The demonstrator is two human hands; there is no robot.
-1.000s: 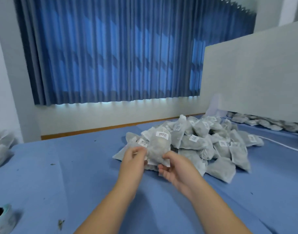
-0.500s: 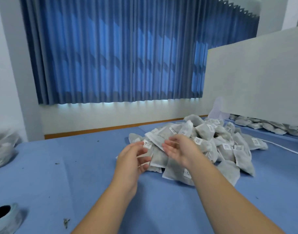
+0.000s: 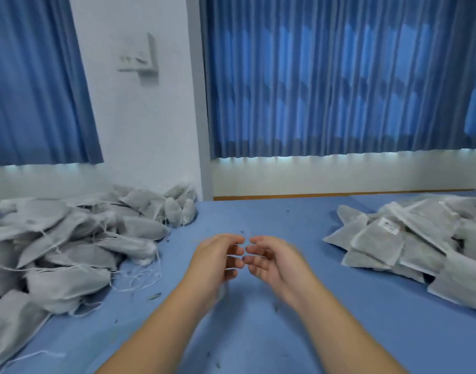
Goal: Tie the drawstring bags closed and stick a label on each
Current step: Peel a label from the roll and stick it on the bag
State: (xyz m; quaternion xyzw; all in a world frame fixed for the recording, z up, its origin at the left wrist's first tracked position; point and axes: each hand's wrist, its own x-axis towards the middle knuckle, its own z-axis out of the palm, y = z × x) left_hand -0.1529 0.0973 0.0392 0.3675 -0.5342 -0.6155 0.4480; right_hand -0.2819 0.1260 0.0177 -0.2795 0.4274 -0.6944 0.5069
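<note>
My left hand [image 3: 218, 259] and my right hand [image 3: 269, 259] hover side by side over the middle of the blue table [image 3: 258, 333], fingers curled and apart, fingertips nearly meeting, nothing in either. To the left lies a heap of grey drawstring bags [image 3: 69, 247] with loose white strings and no labels showing. To the right lies a pile of flat grey bags [image 3: 409, 244]; one on top carries a white label [image 3: 389, 225].
Loose white strings [image 3: 142, 279] trail off the left heap onto the table. Small dark crumbs dot the blue cloth. Blue curtains [image 3: 339, 76] and a white wall with a socket plate [image 3: 142, 59] stand behind the table.
The labelled bag I held a second ago has left my hands and lies on the right pile. My view has swung left, bringing the unlabelled heap in. Both hands are now bare.
</note>
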